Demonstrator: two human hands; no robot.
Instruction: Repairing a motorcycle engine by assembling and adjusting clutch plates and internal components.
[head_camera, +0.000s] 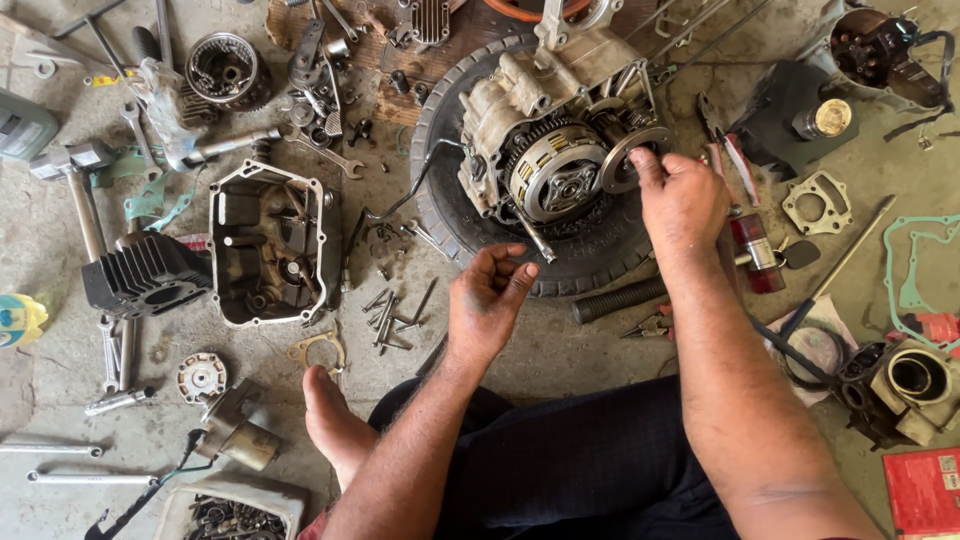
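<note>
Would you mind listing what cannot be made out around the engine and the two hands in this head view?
- Right hand: its fingertips cover part of the round plate on the engine; the grip is unclear.
- Left hand: whether its fingers pinch a small part is too small to tell.
- Tyre: mostly hidden under the engine.
- Red box: cut off by the frame corner.

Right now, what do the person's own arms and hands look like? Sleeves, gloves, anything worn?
Both arms are bare to the frame edge: no sleeves, gloves, watch or rings visible. The left hand shows dark grease smudges on fingers and palm; the right hand looks grimy too. Dark trousers cover the legs below.
</note>
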